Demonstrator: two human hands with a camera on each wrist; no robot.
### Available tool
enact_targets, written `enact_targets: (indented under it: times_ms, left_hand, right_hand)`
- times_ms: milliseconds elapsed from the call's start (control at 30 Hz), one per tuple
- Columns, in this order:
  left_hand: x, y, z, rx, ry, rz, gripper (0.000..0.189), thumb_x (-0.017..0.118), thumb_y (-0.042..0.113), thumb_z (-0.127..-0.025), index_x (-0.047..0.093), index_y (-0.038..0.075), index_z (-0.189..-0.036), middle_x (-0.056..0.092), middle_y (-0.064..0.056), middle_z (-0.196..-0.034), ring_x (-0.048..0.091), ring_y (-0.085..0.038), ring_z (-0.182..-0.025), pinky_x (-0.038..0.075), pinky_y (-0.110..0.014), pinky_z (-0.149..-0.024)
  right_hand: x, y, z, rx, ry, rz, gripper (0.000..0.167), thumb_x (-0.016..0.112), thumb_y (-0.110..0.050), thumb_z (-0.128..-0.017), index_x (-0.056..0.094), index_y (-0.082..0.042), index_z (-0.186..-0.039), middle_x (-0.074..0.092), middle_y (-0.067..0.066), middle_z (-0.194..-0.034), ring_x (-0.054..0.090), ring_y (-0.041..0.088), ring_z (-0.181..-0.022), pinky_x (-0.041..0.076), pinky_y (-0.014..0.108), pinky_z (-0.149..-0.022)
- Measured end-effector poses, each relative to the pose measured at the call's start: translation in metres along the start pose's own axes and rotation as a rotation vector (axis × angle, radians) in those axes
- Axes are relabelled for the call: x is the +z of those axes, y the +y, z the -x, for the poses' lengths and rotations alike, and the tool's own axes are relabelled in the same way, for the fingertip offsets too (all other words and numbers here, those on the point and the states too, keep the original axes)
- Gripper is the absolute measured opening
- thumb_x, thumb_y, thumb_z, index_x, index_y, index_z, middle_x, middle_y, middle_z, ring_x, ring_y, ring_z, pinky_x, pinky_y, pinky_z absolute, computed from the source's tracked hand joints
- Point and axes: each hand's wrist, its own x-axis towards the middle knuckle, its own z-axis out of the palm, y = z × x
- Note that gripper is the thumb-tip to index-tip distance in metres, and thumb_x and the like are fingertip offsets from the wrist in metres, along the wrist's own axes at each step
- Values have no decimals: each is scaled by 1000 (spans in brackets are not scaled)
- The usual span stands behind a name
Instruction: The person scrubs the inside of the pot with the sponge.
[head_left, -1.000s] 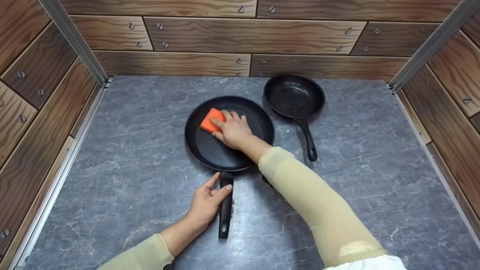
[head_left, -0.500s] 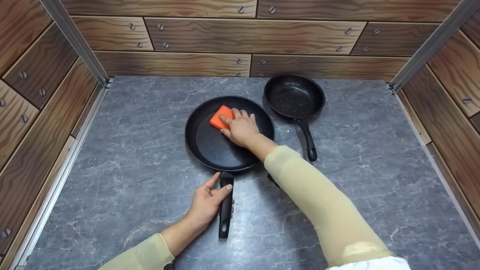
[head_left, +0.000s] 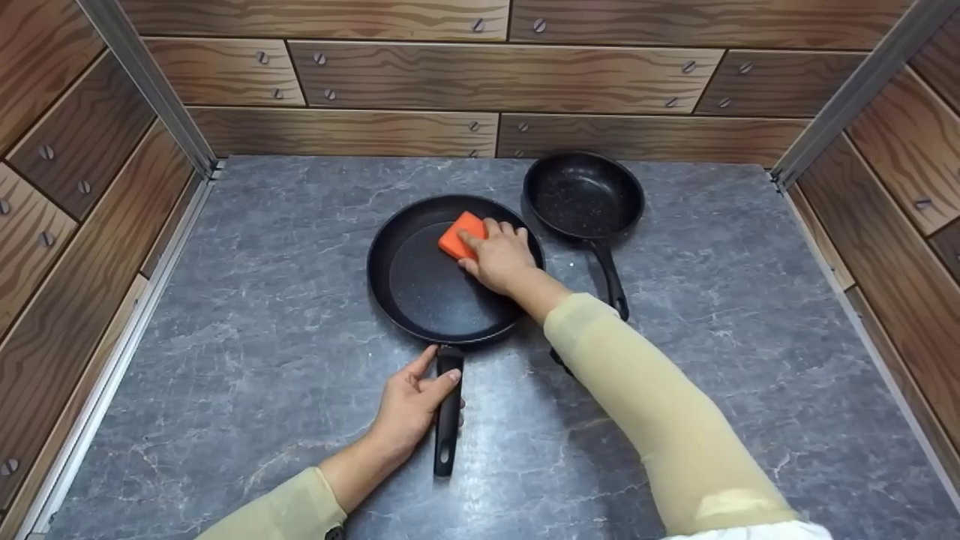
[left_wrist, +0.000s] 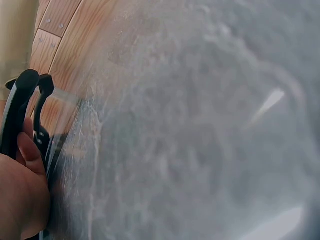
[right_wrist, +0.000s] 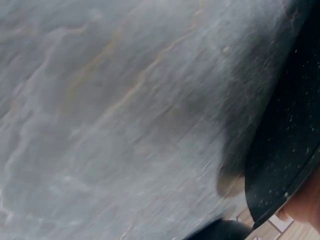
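A large black frying pan (head_left: 427, 289) lies on the grey marbled table, its handle (head_left: 444, 442) pointing towards me. My left hand (head_left: 407, 409) grips that handle near the pan, thumb on top and fingers underneath. In the left wrist view the fingers (left_wrist: 31, 150) curl beside the black handle (left_wrist: 16, 112). Inside the pan, towards the far right of its floor, my right hand (head_left: 504, 259) holds an orange sponge (head_left: 457, 234), with the index finger over it and the thumb at its near edge. The pan's speckled outer wall (right_wrist: 285, 145) hides most of this hand in the right wrist view.
A smaller black frying pan (head_left: 585, 196) stands just behind and right of the large one. Its handle (head_left: 613, 281) points forward and comes close to the right forearm (head_left: 637, 397). Wood-patterned panels (head_left: 390, 75) enclose the table at the back and sides.
My right hand has slid the sponge to the right across the pan floor. The left hand keeps its grip on the handle, and the pan stays in place.
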Motion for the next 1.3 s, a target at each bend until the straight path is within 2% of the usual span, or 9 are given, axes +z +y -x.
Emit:
enact_targets:
  times_ms: [433, 833, 1300]
  left_hand:
    - [-1, 1, 1, 4, -4, -17, 83, 71, 13, -102, 22, -6, -166, 72, -11, -71, 69, -20, -51, 62, -35, -54]
    - [0, 0, 0, 3, 14, -19, 82, 71, 12, -102, 22, -6, -165, 71, -9, -70, 68, -19, -51, 61, -33, -52]
    - [1, 2, 0, 3, 20, -32, 82, 72, 12, -102, 23, -6, -165, 72, -11, -72, 68, -20, -51, 61, -34, -53]
  right_hand:
    - [-1, 9, 7, -34, -1, 22, 60, 53, -53, -109, 45, -30, -163, 42, 28, -156, 44, 46, -138, 37, 61, -107]
    - [-4, 17, 17, -95, -4, 54, 60, 55, -53, -108, 46, -29, -163, 46, 27, -151, 47, 44, -134, 39, 58, -102]
    - [-11, 25, 28, -113, -80, 38, 63, 61, -51, -106, 44, -32, -164, 43, 27, -157, 45, 45, -140, 35, 59, -108]
